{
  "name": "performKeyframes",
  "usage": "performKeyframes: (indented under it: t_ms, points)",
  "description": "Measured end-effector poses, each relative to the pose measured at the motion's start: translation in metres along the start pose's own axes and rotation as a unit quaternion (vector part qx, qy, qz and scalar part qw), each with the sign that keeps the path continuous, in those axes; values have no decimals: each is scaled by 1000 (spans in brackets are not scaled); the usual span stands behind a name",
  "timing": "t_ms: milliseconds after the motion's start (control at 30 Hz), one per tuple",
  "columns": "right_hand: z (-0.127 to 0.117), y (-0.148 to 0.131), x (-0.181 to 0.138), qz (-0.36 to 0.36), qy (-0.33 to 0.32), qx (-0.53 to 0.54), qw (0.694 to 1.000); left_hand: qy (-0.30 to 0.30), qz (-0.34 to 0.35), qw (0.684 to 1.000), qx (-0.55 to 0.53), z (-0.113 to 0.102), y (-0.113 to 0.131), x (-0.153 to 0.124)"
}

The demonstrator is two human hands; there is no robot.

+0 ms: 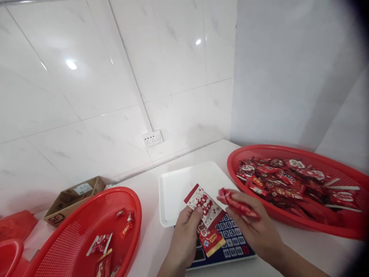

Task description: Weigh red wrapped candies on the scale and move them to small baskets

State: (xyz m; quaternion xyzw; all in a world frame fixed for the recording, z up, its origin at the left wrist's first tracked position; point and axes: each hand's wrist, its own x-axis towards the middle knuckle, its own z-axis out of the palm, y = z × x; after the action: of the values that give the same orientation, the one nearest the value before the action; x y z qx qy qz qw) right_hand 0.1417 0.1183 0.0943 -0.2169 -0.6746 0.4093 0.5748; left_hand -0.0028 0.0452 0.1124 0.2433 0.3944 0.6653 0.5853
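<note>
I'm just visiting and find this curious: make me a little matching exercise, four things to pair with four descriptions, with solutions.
1. left hand
2. cardboard box
3. scale
4. wall socket

a. brown, open-topped
b. on the tiled wall
c. holding a red-and-white packet
d. fitted with a blue keypad

Pairs: 1-c, 2-a, 3-d, 4-b

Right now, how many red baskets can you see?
3: one full basket on the right, one sparsely filled basket on the left, and apparently a third basket, cut off at the lower-left edge. Others may be out of frame.
</note>
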Motion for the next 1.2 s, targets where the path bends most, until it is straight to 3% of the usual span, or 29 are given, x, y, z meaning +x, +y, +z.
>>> performKeyframes:
  t_ms: [67,133,233,400,567,667,800,900,1100,1200]
  points:
    - [-3,-3,9,125,40,73,989,-9,-23,1000,13,0,-1,-1]
    - [-6,-8,18,234,37,142,961,-28,-32,999,27,3,-1,-3]
    - [-10,-13,25,296,10,185,937,-33,-34,998,47,12,-3,-4]
    - [-10,-14,22,280,-35,149,948,-51,-51,993,90,20,-6,-3]
    - [-12,-13,24,286,-81,97,950,-68,-19,983,172,20,-5,-2]
    - [-14,-12,25,276,-98,74,953,-32,-5,986,163,23,-5,0]
    - [-15,-10,21,271,-104,141,946,65,50,988,132,23,-6,4]
    - [-16,-12,20,271,-78,143,949,80,57,988,119,20,-7,5]
    - [-14,-13,29,271,-15,119,955,27,25,994,100,16,-7,2]
    - [-9,-3,41,241,11,93,966,79,45,990,107,13,-2,0]
